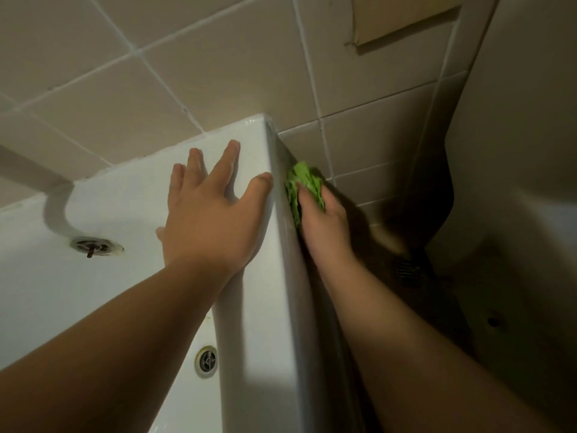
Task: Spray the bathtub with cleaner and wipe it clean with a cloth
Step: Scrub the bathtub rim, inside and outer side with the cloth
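Green cloth [304, 190] bunched in right hand [324, 226], pressed against bathtub [281, 307] outer panel; left hand [206, 214] spread flat on the rim, steadying.

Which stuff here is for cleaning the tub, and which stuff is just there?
For the job:
- green cloth, held in the right hand against the tub's outer side
- white bathtub
- left hand, flat on the tub rim

Just there:
- tiled wall
- tub drain
- round fitting inside the tub
- floor drain
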